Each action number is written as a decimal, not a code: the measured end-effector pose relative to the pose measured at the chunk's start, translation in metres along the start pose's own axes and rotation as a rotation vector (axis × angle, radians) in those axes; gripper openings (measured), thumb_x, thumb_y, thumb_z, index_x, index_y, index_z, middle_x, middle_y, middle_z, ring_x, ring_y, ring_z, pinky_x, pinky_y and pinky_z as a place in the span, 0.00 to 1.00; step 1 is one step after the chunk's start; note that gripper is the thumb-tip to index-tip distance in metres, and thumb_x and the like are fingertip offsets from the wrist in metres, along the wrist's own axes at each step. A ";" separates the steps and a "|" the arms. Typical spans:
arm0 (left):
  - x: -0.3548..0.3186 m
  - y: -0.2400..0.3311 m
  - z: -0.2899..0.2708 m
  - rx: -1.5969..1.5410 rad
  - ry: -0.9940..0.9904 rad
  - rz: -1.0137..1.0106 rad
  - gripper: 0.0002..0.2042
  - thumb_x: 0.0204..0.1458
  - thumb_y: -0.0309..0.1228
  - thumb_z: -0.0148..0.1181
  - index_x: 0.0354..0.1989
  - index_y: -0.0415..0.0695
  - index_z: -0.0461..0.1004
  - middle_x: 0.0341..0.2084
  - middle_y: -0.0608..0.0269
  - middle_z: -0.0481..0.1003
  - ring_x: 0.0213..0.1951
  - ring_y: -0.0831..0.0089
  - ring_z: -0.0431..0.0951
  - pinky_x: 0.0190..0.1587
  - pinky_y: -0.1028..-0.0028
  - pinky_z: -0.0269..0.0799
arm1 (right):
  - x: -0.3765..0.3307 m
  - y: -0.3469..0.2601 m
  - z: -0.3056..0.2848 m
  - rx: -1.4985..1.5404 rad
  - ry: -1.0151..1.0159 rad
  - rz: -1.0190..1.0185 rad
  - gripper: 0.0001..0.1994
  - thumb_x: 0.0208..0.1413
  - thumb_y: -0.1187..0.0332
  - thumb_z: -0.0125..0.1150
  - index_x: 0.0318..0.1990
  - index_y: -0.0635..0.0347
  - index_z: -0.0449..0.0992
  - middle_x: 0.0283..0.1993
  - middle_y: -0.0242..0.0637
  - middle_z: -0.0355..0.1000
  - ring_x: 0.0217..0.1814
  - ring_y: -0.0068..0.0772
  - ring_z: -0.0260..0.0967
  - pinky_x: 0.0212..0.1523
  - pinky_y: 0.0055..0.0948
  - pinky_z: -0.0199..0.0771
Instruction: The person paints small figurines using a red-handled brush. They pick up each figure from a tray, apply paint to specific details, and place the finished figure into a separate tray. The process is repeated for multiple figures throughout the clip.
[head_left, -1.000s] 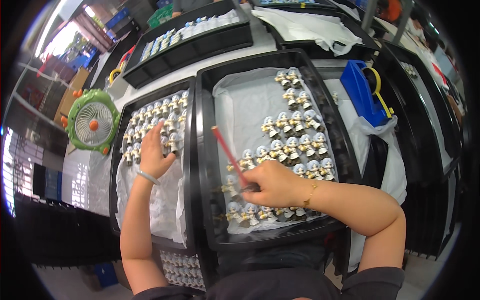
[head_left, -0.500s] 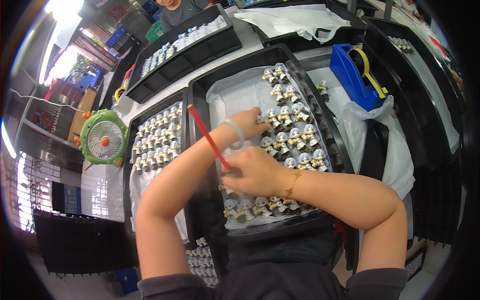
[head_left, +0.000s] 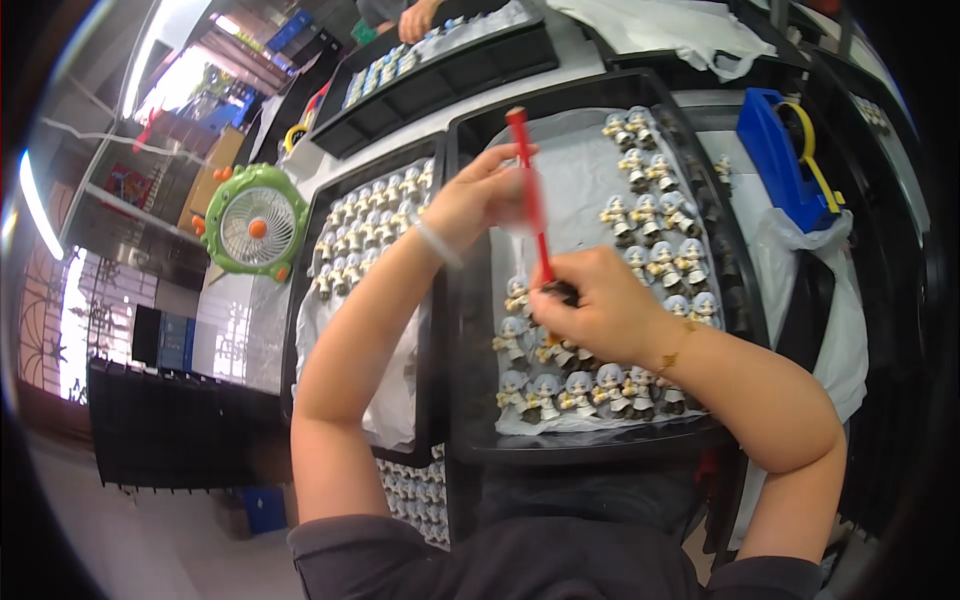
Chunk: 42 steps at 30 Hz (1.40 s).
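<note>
My right hand (head_left: 605, 305) is closed round the lower part of a slim red stick-like tool (head_left: 539, 235), which stands nearly upright. A dark piece (head_left: 562, 291) shows at its lower end by my fingers; its kind cannot be made out. My left hand (head_left: 485, 200) is raised over the tray's left side, fingers curled beside the red tool. Motion smears its fingertips, and what they hold is hidden. Beneath both hands lies a black tray (head_left: 462, 330) lined with white sheet (head_left: 575, 165). Rows of small pale-haired figurines (head_left: 578, 393) stand along its right and front sides.
Left is another tray of figurines (head_left: 352, 240), beside a green fan (head_left: 257, 222). A blue tape dispenser (head_left: 780, 165) stands right, above crumpled plastic (head_left: 835, 290). One figurine (head_left: 724, 170) sits outside the tray. At the back, another person's hand (head_left: 418, 20) is over a tray (head_left: 440, 80).
My left hand has drawn back from the figurine row and risen beside the red tool. A figurine at that row's left end is gone. The tool stands more upright; the view has shifted.
</note>
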<state>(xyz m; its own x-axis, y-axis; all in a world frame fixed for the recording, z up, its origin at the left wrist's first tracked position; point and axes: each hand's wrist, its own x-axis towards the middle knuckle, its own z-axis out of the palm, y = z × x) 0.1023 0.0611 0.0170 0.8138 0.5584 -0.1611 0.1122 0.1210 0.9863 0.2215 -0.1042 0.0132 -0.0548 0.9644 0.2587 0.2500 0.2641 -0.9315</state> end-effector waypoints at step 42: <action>-0.151 -0.016 0.009 1.124 0.260 0.489 0.30 0.20 0.43 0.66 0.37 0.44 0.68 0.23 0.65 0.60 0.27 0.68 0.60 0.33 0.74 0.50 | 0.001 0.000 0.007 -0.024 0.004 0.160 0.04 0.46 0.72 0.52 0.26 0.62 0.68 0.24 0.27 0.63 0.23 0.15 0.55 0.25 0.17 0.53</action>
<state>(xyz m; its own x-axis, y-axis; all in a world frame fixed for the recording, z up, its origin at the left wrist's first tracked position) -0.0167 -0.0324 0.0262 0.7854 0.5076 0.3543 0.3581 -0.8395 0.4087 0.2143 -0.1033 0.0117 -0.0084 0.9940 0.1087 0.2779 0.1067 -0.9547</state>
